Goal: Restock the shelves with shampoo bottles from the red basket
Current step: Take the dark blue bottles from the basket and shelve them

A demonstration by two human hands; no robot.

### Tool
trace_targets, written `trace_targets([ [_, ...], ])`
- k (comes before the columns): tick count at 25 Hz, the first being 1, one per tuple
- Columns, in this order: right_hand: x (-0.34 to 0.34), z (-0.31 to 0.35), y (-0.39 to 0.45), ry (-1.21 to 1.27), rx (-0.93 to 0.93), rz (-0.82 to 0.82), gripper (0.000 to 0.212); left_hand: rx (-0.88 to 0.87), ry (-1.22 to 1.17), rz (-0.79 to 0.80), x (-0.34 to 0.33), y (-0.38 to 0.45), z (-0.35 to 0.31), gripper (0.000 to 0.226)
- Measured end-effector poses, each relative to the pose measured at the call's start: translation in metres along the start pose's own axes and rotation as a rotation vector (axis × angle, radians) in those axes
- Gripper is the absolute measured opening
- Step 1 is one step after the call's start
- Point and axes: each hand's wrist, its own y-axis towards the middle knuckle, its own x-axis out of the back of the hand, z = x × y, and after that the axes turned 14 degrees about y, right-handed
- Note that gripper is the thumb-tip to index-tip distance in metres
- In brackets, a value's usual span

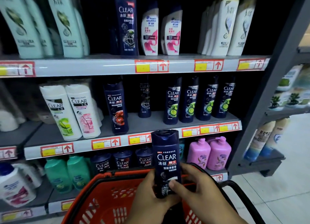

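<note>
Both the left hand [147, 188] and right hand [196, 187] grip an upright dark-blue plastic shampoo bottle [166, 161] above the red plastic basket [100, 200], not yet shelved; the basket's remaining stock seems hidden, and the grey middle shelf [142, 123] shows gaps.

Glossy dark-blue plastic bottle [166, 163]; red perforated plastic basket [104, 200]; matt grey shelf [100, 67].

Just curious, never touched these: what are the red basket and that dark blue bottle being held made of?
The red slotted basket looks like moulded plastic, judging by its cut-out slots and matte sheen. The dark blue Clear shampoo bottle seems glossy plastic with a printed label; its flip cap catches light.
</note>
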Motion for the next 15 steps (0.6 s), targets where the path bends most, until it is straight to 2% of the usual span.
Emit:
trace_targets([
  [3, -0.005, 0.009, 0.009, -0.029, 0.035, -0.021, 0.055, -0.090, 0.068, -0.111, 0.006, 0.013, -0.016, 0.063],
  [8, -0.010, 0.039, 0.059, 0.118, 0.068, 0.059, 0.042, -0.183, 0.152, -0.318, 0.032, 0.063, -0.037, 0.056],
  [12, -0.019, 0.060, 0.130, 0.178, 0.045, -0.012, 0.024, -0.127, 0.117, -0.379, 0.058, 0.118, -0.048, 0.060],
  [15, -0.019, 0.066, 0.171, 0.309, -0.023, -0.011, 0.026, -0.068, 0.113, -0.389, 0.074, 0.155, -0.053, 0.065],
])
